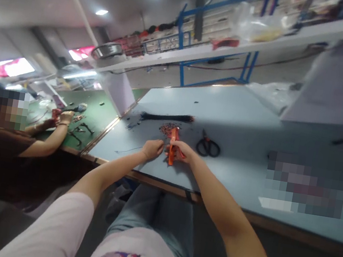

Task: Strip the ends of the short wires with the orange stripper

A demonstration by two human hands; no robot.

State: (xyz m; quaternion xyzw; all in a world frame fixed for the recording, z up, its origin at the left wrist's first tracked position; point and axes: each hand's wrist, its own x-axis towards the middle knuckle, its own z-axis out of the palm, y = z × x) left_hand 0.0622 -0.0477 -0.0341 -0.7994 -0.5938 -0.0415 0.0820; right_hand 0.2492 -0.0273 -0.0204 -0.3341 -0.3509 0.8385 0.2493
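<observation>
My right hand (183, 151) is closed round an orange-handled hand tool (173, 142) that stands on the pale blue table (242, 131), its tip toward a small heap of reddish parts (168, 127). My left hand (152, 148) is curled in a pinch right beside the tool; what it holds is too small to make out. A bundle of black wires (166, 117) lies just beyond the heap. Black-handled scissors (208, 146) rest to the right of my right hand.
A person at the left sits at a green table (96, 112), their hands (64, 117) on small parts. A grey box (341, 81) stands at the right rear. Blue-framed shelving (217, 44) with stock runs along the back. The table's front edge is close to my lap.
</observation>
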